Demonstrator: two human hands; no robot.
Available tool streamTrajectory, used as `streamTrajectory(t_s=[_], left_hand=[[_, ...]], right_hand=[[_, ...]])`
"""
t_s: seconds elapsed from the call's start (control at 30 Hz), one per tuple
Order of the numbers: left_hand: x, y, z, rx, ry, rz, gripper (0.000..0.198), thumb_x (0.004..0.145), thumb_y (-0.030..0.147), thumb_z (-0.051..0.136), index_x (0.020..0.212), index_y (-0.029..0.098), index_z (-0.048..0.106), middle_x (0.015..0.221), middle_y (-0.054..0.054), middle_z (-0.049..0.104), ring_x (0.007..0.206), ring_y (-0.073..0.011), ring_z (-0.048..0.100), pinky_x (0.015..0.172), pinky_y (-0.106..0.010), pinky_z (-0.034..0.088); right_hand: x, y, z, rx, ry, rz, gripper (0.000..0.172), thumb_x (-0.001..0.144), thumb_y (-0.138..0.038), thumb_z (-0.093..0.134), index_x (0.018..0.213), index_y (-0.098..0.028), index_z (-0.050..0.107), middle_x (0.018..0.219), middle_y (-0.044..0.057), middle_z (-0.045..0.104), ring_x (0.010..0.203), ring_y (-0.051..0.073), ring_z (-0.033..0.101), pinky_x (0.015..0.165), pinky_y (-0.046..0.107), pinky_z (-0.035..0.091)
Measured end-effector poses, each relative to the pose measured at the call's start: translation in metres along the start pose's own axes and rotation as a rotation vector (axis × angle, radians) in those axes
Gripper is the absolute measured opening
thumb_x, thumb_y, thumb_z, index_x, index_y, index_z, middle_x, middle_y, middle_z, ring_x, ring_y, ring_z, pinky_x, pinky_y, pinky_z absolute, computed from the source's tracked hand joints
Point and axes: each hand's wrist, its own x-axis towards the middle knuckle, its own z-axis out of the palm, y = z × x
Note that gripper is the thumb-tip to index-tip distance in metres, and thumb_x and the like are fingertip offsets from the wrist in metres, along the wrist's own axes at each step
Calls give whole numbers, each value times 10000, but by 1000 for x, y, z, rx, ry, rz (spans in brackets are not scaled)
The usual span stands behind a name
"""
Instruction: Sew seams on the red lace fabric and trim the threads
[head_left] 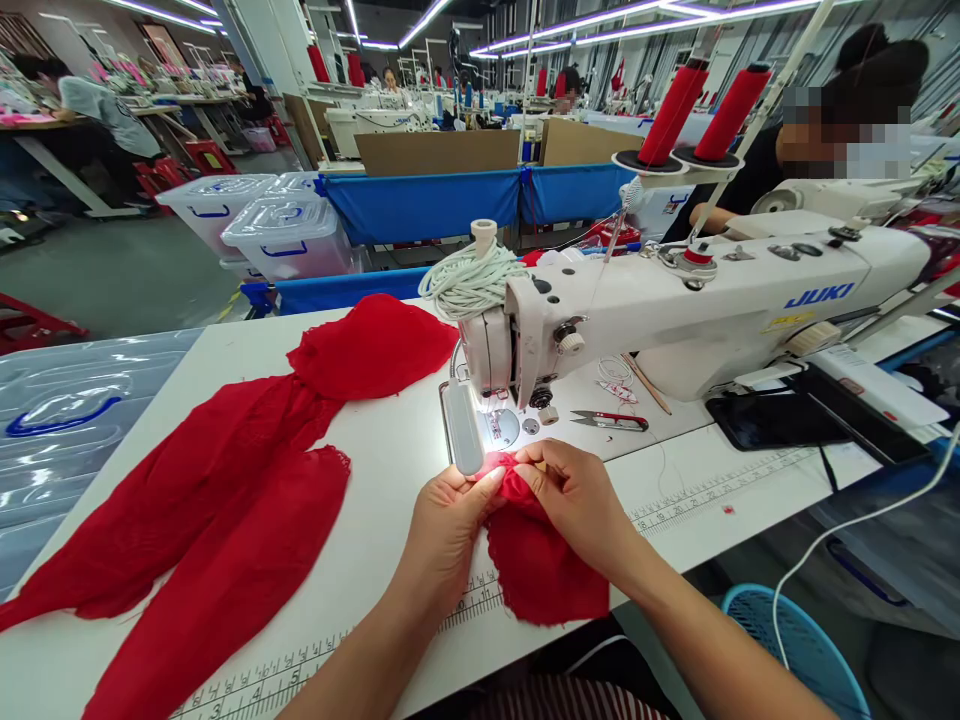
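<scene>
Both my hands pinch the gathered upper edge of a small red fabric piece [551, 570] just in front of the sewing machine [675, 290]. My left hand [454, 520] grips the edge from the left, thumb on top. From the right, my right hand [581, 495] holds the same edge between thumb and fingers. The rest of the cloth hangs down over the table's front edge. Right behind my fingers are the machine's lit needle area and a white lamp [463, 428]. Thread snips [610, 420] lie on the machine bed. To the left spreads a larger red fabric piece [247, 480].
A black phone [776, 420] lies right of the machine bed, near a wooden-looking stick [649, 385]. A printed ruler [720, 490] runs along the table front. Below right is a blue basket [795, 640] with a white cable above it. Clear plastic boxes [289, 235] stand behind the table.
</scene>
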Motion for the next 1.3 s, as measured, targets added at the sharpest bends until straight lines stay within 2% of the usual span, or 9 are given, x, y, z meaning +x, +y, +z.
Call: streamTrajectory(t_s=[0.13,0.23,0.4,0.63,0.83,0.93,1.07,1.17,1.3], left_hand=[[-1,2,-1,80,-44,43,291,658,284,777,869,177,608,732,8,676,659,-125,601,645,-243,488],[-1,4,0,123,-81,-4,239,685,336,752,746,146,619,640,4,627,654,-126,572,658,-238,471],[-1,6,2,69,-78,-66,276,690,373,731,606,135,618,603,-4,591,584,-99,493,601,-206,430],[-2,3,0,127,-119,-59,321,717,407,703,579,133,607,590,2,550,601,-98,454,601,-208,397],[-1,-1,-3,164,-75,-11,378,726,415,690,499,153,539,563,9,527,574,-97,417,563,-212,368],[-2,0,-3,114,-135,-2,372,762,369,664,486,163,524,570,11,538,558,-98,433,553,-218,371],[-4,3,0,44,-255,-8,242,813,322,609,623,174,629,637,-6,619,603,-134,527,564,-240,396],[-4,3,1,53,-246,-12,227,807,343,617,667,170,662,660,-22,649,640,-159,566,565,-248,407],[-4,2,1,121,-216,12,310,815,367,608,585,159,621,612,-8,619,603,-133,535,566,-233,402]], right_hand=[[4,3,3,184,-97,73,222,891,-281,446,731,-190,571,686,-9,601,657,133,548,610,246,424],[4,4,2,220,-96,65,138,888,-267,456,838,-201,567,738,-15,624,682,129,570,639,245,434],[0,6,0,137,-42,75,103,893,-267,458,951,-232,535,685,-44,614,592,115,536,568,231,408],[4,6,-6,117,4,-77,148,898,-315,496,953,-238,609,870,6,571,570,87,462,532,227,388],[11,2,-8,-68,-61,-114,108,870,-240,513,771,-209,546,792,-6,501,612,106,458,576,247,399],[12,3,-5,-162,-43,-160,117,890,-227,421,784,-215,470,823,22,508,665,143,482,598,283,410],[11,8,-2,-202,-1,-204,120,894,-221,386,785,-220,436,810,28,499,669,158,486,584,293,412],[9,7,-5,-150,-30,-178,111,914,-241,397,834,-215,470,838,24,517,673,146,490,594,281,418],[7,3,-10,-107,-117,-199,85,901,-263,476,946,-225,537,877,19,527,722,142,505,644,279,433]])
